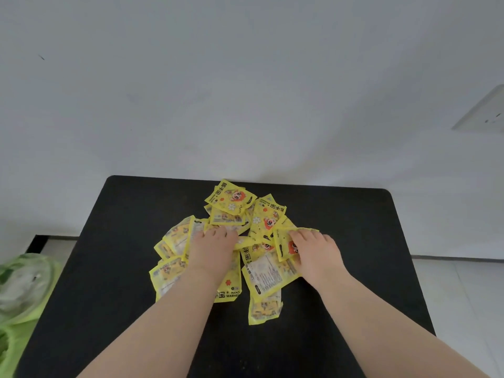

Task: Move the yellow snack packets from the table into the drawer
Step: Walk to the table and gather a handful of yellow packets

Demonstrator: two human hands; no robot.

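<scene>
Packets: yellow packets [261,219] heaped loosely on the counter, centred and toward its far edge; overlapped at all angles, some face up with cartoon print, some back up with a white text panel.
Print: "HAND WARMER" is read on one packet beside the left forearm.
Near end: near packet [265,309] is laid closest to the camera, partly tucked under a back-up packet.
Left: left hand [212,249] is laid on the left-centre of the heap, fingers fairly straight, fingertips [218,231] pressed on the packets; nothing is seen wrapped by it.
Right: right hand [317,253] is laid on the right side of the heap, fingers bent across the upper edge of the right packet [283,245]; the thumb is hidden, so grip versus plain press cannot be told.
Spacing: hands are kept apart, with face-up packets exposed between them.
Counter: counter [354,241] is black, matte, with rounded far corners, set against the wall.
Wall: wall [245,77] is plain white with a few faint marks.
Socket: socket plate [482,110] is mounted on the wall at far right, above counter level.
Bag: plastic bag [21,285], green and clear, is seen at the left frame edge, beside the counter.
Floor: floor [463,296] of pale tiles is seen to the right of the counter.
</scene>
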